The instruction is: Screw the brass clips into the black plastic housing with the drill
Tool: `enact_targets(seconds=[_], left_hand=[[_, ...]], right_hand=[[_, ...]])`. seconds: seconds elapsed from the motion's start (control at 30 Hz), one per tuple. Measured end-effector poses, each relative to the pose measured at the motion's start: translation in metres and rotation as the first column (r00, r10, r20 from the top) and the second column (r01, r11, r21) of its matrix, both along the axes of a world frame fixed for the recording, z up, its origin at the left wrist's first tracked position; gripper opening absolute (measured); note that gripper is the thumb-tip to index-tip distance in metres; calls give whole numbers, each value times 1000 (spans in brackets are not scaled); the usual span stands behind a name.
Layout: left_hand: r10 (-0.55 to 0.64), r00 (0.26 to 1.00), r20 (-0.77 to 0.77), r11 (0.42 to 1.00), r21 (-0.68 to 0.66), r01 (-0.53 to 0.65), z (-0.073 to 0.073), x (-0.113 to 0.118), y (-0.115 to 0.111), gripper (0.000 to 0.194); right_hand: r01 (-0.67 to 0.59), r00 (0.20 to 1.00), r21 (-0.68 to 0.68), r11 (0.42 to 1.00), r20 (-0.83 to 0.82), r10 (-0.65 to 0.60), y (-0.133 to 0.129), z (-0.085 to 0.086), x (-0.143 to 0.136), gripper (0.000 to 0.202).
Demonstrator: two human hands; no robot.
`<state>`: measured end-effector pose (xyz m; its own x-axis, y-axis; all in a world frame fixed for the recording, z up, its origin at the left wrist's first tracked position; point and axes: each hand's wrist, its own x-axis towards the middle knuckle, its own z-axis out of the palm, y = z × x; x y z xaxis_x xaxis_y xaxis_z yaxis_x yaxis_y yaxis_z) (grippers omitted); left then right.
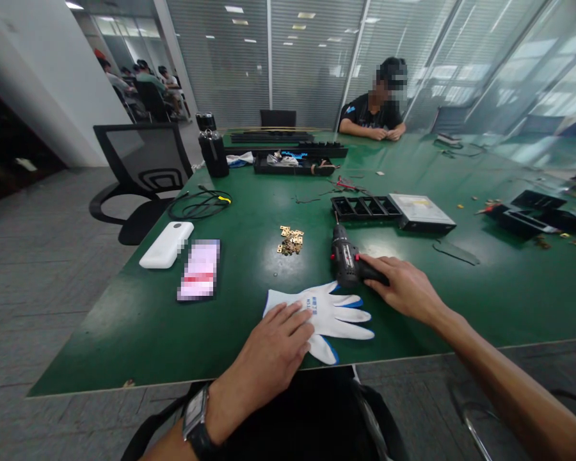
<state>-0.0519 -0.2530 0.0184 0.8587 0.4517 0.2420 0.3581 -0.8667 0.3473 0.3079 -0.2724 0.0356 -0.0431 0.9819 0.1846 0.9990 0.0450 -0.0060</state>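
Note:
My left hand [283, 336] lies with its fingers stretched out over the cuff and palm of a white work glove [348, 325] with blue edging. The glove rests flat near the table's front edge, its fingers pointing right. My right hand [403, 286] is closed on the handle of a black cordless drill [346, 259] that lies on its side. The drill's nose points away from me, close to a black slotted plastic frame [365, 208]. Left of the drill is a small heap of brass-coloured metal pieces and screws [291, 241].
A metal drive box [422, 212] adjoins the frame. A phone [200, 270], a white power bank [167, 244] and a coiled black cable [201, 203] lie left, near a black bottle [214, 153]. Dark parts [523, 218] lie right. Across the table sits a person [374, 115].

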Motion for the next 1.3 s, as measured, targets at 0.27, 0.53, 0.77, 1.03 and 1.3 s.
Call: enact_targets(seconds=[0.27,0.53,0.77,1.03,1.3], left_hand=[[23,995,93,998,53,-28,-3,1,11,20],[267,962,55,952,139,-273,3,-17,10,23],[241,919,312,965,-179,-193,31,8,16,23],[222,892,394,918,-392,-56,38,50,10,24],[428,876,222,804,-536,-257,31,27,46,38]], right_hand=[[-29,999,-5,1000,21,29,12,2,6,58],[-8,1000,19,1000,-28,9,16,4,5,62],[-324,755,173,930,-546,364,-26,50,-61,78],[-200,513,19,980,-850,121,-51,46,-98,37],[299,688,-83,951,-671,-275,-79,53,62,50]])
